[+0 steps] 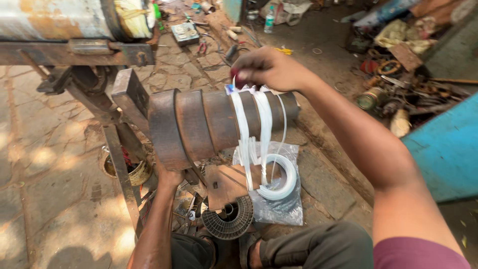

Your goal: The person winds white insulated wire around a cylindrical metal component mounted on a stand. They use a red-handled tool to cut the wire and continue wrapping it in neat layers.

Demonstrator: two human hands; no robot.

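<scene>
A rusty stepped metal cylinder (199, 127) juts out from a steel frame toward me. My right hand (269, 68) rests on top of it, pinching the end of a white flat tape (242, 129) that drapes over the cylinder in several strands. The strands hang down to a white tape roll (279, 177) lying on a clear plastic bag (279, 209). My left hand (170, 177) is under the cylinder's wide end, pressed against its lower edge; its fingers are hidden.
A black ribbed round part (230, 219) lies by my knees. A rusty drum (55, 20) sits on the frame at top left. Scrap metal and tools (393, 84) litter the ground at right, beside a blue panel (445, 149). Stone paving lies at left.
</scene>
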